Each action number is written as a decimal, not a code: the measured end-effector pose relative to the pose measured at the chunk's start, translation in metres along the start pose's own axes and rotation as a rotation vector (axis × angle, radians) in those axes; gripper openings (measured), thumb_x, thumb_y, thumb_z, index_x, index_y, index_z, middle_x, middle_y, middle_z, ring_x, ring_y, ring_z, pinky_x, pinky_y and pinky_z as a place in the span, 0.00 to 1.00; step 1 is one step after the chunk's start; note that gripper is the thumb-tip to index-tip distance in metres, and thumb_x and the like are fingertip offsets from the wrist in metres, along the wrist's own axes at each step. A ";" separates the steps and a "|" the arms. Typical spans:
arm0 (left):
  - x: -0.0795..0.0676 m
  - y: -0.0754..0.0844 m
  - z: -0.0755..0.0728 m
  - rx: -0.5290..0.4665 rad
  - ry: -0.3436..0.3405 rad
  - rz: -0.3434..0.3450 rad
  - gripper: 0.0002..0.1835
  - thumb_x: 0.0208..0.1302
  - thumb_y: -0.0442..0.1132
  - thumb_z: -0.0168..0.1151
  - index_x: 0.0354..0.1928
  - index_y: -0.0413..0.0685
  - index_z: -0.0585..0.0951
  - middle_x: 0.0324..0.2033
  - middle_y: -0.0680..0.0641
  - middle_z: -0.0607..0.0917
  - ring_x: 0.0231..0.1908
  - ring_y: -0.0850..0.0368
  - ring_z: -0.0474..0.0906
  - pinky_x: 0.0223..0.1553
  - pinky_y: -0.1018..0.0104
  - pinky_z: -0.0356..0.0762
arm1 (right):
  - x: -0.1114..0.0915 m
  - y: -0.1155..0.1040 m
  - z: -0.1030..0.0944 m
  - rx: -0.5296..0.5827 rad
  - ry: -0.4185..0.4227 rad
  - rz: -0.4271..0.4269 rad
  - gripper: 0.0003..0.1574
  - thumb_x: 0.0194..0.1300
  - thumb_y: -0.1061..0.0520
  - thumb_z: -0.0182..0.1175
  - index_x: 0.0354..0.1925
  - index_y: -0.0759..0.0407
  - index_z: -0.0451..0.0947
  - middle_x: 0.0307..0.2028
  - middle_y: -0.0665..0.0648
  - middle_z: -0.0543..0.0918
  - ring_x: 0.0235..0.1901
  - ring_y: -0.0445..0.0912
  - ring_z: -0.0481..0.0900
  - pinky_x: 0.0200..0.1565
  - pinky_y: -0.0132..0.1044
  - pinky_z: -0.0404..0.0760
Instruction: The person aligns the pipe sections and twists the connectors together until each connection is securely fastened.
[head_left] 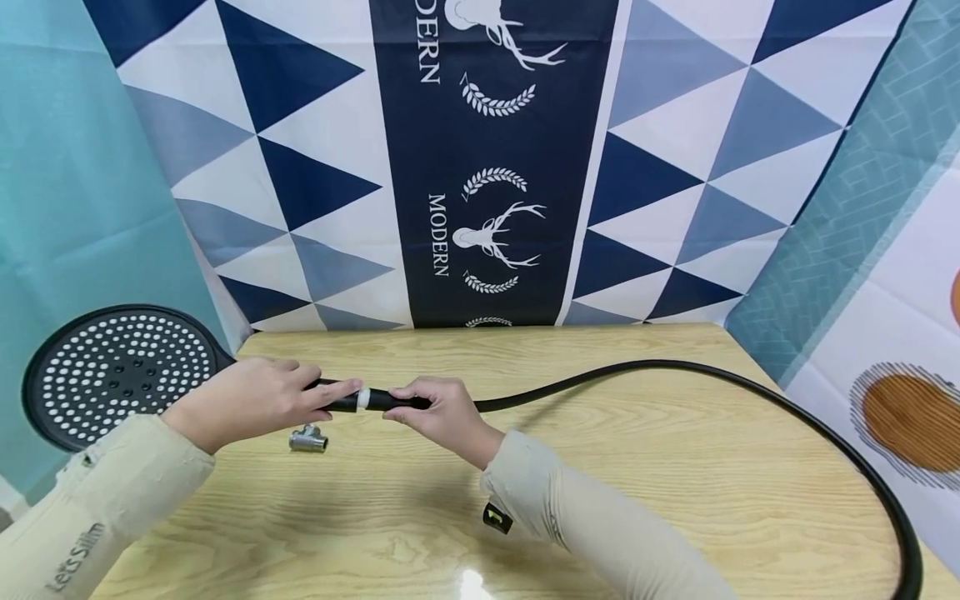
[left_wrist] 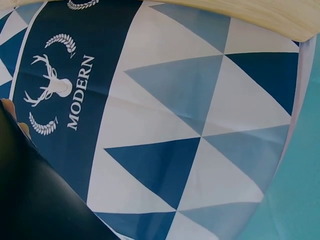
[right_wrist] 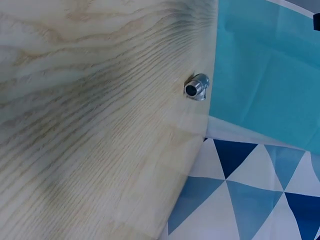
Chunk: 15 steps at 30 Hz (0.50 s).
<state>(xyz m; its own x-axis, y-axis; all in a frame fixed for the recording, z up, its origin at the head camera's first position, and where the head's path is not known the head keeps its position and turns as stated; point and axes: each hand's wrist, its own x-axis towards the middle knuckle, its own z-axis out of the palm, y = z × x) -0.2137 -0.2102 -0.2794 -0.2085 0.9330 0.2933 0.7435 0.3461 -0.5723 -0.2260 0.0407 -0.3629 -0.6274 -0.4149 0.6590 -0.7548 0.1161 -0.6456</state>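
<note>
A round black shower head (head_left: 127,375) with pale nozzles extends beyond the table's left side. My left hand (head_left: 258,402) grips its handle, index finger stretched along it. In my right hand (head_left: 448,417) is the black end sleeve (head_left: 397,402) of a shower hose (head_left: 652,365), pinched between thumb and fingers. Handle and sleeve are in line, with a narrow white ring (head_left: 363,398) between them. In the left wrist view, a dark curved surface (left_wrist: 40,190) fills the lower left corner, with fingertips (left_wrist: 23,129) behind it. The right wrist view does not show the right hand.
A small chrome T-shaped fitting (head_left: 307,439) lies on the wooden table (head_left: 360,533) below the left hand; the same fitting (right_wrist: 196,87) appears near the table edge in the right wrist view. The hose arcs rightward to the front right corner. Patterned curtains (head_left: 487,167) hang behind.
</note>
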 end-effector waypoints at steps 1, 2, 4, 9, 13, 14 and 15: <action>0.000 0.000 0.000 -0.001 -0.001 -0.002 0.34 0.77 0.55 0.21 0.55 0.53 0.80 0.21 0.50 0.71 0.14 0.61 0.57 0.12 0.70 0.62 | 0.000 0.001 0.000 0.000 0.007 -0.004 0.15 0.49 0.68 0.72 0.39 0.71 0.84 0.30 0.61 0.86 0.21 0.34 0.73 0.23 0.28 0.75; 0.001 0.000 -0.001 -0.002 -0.003 -0.003 0.33 0.76 0.55 0.21 0.55 0.53 0.80 0.21 0.50 0.71 0.14 0.62 0.56 0.12 0.70 0.61 | 0.001 0.001 0.000 -0.006 0.013 -0.009 0.15 0.49 0.68 0.72 0.39 0.71 0.84 0.30 0.61 0.86 0.21 0.34 0.73 0.23 0.28 0.75; 0.002 0.000 -0.001 0.004 -0.002 -0.002 0.33 0.76 0.55 0.21 0.55 0.54 0.80 0.21 0.50 0.71 0.13 0.62 0.56 0.12 0.71 0.60 | 0.001 0.002 0.000 -0.022 0.020 -0.013 0.15 0.50 0.67 0.72 0.39 0.70 0.85 0.30 0.60 0.86 0.22 0.34 0.74 0.23 0.27 0.75; 0.003 -0.001 -0.003 0.043 -0.001 -0.003 0.34 0.76 0.55 0.20 0.55 0.55 0.80 0.20 0.50 0.71 0.12 0.62 0.54 0.10 0.70 0.60 | 0.003 0.001 0.000 -0.066 0.043 -0.041 0.14 0.50 0.66 0.72 0.38 0.69 0.85 0.31 0.60 0.86 0.25 0.39 0.80 0.27 0.27 0.78; 0.004 -0.002 -0.004 0.036 -0.004 0.002 0.34 0.76 0.56 0.20 0.55 0.55 0.80 0.19 0.50 0.70 0.11 0.62 0.52 0.10 0.70 0.58 | 0.003 0.000 0.001 -0.106 0.047 -0.052 0.14 0.49 0.65 0.73 0.37 0.69 0.84 0.32 0.60 0.86 0.26 0.41 0.81 0.28 0.26 0.77; 0.003 -0.002 -0.005 0.033 -0.005 0.002 0.34 0.76 0.56 0.20 0.55 0.55 0.80 0.19 0.50 0.70 0.11 0.63 0.51 0.10 0.70 0.58 | 0.003 0.000 0.002 -0.116 0.049 -0.059 0.14 0.49 0.65 0.73 0.37 0.69 0.84 0.31 0.60 0.86 0.25 0.41 0.81 0.27 0.25 0.77; 0.003 -0.002 -0.005 0.030 -0.003 0.003 0.34 0.76 0.55 0.20 0.55 0.54 0.81 0.19 0.50 0.69 0.11 0.63 0.51 0.10 0.71 0.57 | 0.003 0.000 0.003 -0.126 0.051 -0.067 0.14 0.49 0.65 0.73 0.36 0.68 0.84 0.31 0.60 0.86 0.24 0.41 0.80 0.27 0.25 0.76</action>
<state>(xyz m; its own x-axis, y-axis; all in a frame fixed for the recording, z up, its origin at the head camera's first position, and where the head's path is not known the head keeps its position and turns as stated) -0.2127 -0.2084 -0.2738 -0.2078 0.9343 0.2895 0.7249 0.3458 -0.5957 -0.2272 0.0373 -0.3622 -0.5814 -0.3799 0.7195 -0.8113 0.2037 -0.5480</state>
